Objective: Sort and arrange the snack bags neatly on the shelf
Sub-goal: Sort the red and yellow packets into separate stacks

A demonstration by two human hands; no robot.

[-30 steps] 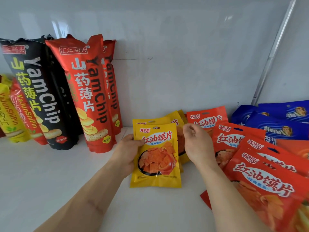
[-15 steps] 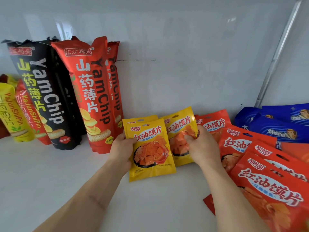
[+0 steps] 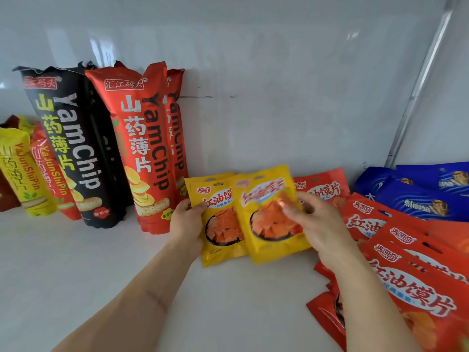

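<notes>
Two small yellow snack bags stand at the middle of the white shelf point(image 3: 127, 262). My left hand point(image 3: 186, 221) grips the left edge of the left yellow bag point(image 3: 218, 224), with another yellow bag tucked behind it. My right hand point(image 3: 317, 224) holds the second yellow bag point(image 3: 269, 219) by its right side; this bag overlaps the first one and looks blurred. Just right of my right hand lies a pile of several red bags point(image 3: 416, 275) of the same snack, one of them point(image 3: 327, 189) upright behind my fingers.
Tall red YamChip bags point(image 3: 142, 148) and a black YamChip bag point(image 3: 71, 148) lean on the back wall at the left. Shorter yellow and red bags point(image 3: 22, 168) stand further left. Blue bags point(image 3: 418, 196) lie at the far right below a metal upright point(image 3: 421, 82).
My right hand has drawn the second yellow bag leftward and forward, so it now overlaps the bag in my left hand. The left hand and its bag have barely moved.
</notes>
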